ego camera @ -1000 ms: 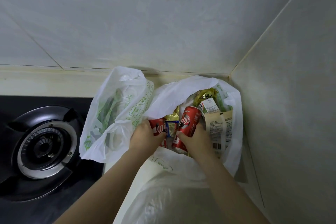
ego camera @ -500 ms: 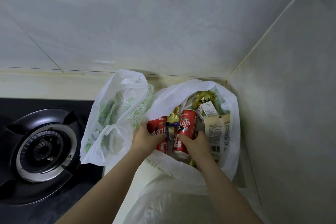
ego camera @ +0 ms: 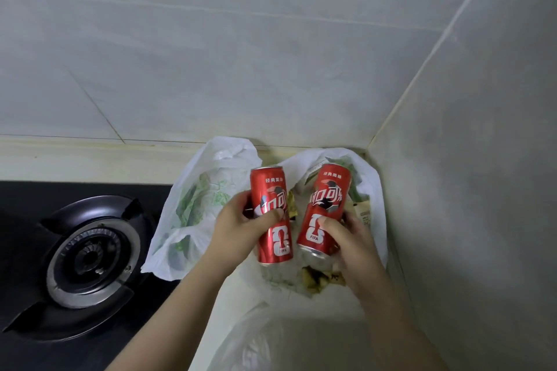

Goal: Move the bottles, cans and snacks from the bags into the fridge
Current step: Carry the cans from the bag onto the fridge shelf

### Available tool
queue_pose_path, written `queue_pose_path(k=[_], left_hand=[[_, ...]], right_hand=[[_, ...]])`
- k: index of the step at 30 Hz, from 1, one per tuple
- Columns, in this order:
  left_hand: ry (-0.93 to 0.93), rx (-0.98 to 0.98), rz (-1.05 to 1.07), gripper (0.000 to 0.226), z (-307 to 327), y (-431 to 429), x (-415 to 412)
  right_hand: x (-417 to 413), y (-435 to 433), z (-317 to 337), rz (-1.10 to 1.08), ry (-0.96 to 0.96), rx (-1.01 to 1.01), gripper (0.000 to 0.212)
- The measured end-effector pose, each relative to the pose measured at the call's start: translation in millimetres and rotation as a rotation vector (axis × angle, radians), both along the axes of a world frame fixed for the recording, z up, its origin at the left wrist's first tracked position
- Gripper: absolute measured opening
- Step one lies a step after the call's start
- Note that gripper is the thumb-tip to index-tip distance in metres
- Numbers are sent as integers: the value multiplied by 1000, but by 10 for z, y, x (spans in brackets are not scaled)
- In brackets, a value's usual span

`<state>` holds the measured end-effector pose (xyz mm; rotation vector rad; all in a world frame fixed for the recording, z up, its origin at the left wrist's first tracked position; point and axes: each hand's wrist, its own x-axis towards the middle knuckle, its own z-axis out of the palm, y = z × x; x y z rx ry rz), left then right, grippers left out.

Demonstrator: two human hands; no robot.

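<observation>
Showing "FIFA": left can (ego camera: 268,187) in left hand (ego camera: 238,227), right can (ego camera: 330,190) in right hand (ego camera: 352,241).

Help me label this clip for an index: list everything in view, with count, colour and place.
left can: 1, red, held above the bags
right can: 1, red, tilted, held over the right bag
left bag: 1, white with green print, beside the hob
right bag: 1, white, in the wall corner
front bag: 1, translucent white, nearest the camera
snack packets: count unclear, gold and beige, in the right bag
gas burner: 1, black and silver, far left
hob: 1, black, left
wall tiles: several, pale grey, behind and right
left hand: grips the left can
right hand: grips the right can
</observation>
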<state>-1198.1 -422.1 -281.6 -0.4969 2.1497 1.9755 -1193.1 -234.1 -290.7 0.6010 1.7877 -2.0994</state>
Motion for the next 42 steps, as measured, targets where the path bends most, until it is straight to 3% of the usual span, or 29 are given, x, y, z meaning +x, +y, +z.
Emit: queue_pose_path(k=[3, 6, 9, 14, 17, 23, 30, 35, 42], left_hand=[[49, 164, 42, 50, 296, -15, 103], [61, 429, 112, 47, 649, -33, 202], [65, 626, 147, 45, 1011, -72, 303], [-13, 887, 115, 56, 1481, -216, 524], [26, 1092, 28, 52, 1737, -384, 694], [159, 975, -90, 25, 2019, -804, 986], [333, 635, 21, 59, 2140, -1220, 1299], [433, 412, 131, 63, 2205, -1223, 1586], [530, 257, 396, 64, 2284, -1081, 2051]], right_hand=[[50, 31, 260, -30, 83, -159, 55], [94, -5, 608, -11, 192, -263, 42], [158, -76, 905, 14, 282, -224, 36], [351, -305, 1422, 25, 375, -142, 65], [487, -467, 1752, 39, 439, -145, 58], [759, -844, 2161, 114, 549, -139, 49], [1029, -1270, 2274, 129, 635, -34, 49], [1069, -1329, 2371, 212, 645, -76, 52], [1055, -1404, 2458, 480, 709, -160, 43]])
